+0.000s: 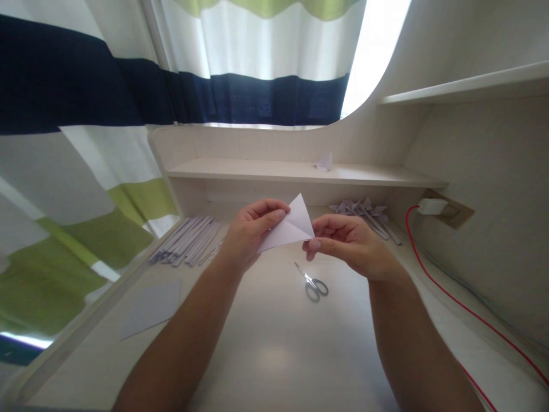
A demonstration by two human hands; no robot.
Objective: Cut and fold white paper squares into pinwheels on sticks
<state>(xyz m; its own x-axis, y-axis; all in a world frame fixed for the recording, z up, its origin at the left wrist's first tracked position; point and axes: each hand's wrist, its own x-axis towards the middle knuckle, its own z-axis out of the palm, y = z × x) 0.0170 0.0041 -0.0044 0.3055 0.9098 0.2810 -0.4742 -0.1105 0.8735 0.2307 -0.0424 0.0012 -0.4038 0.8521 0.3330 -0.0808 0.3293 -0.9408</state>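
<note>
Both hands pinch a folded white paper triangle [288,229] above the desk: left hand [251,232] on its left edge, right hand [349,243] on the right corner. Fold made; scissors [313,283] lie unused below the grip, finished pinwheels [364,214] just right.

One view only, head-worn, looking forward and down across the pale white wooden desk [274,355]. Close range: both forearms enter from the bottom edge, the left hand [251,232] and right hand [349,243] sit near frame centre. Faces the striped white, navy and green curtain [128,86] and the low white shelf [300,170]. Wide lens; edges bow noticeably.
</note>
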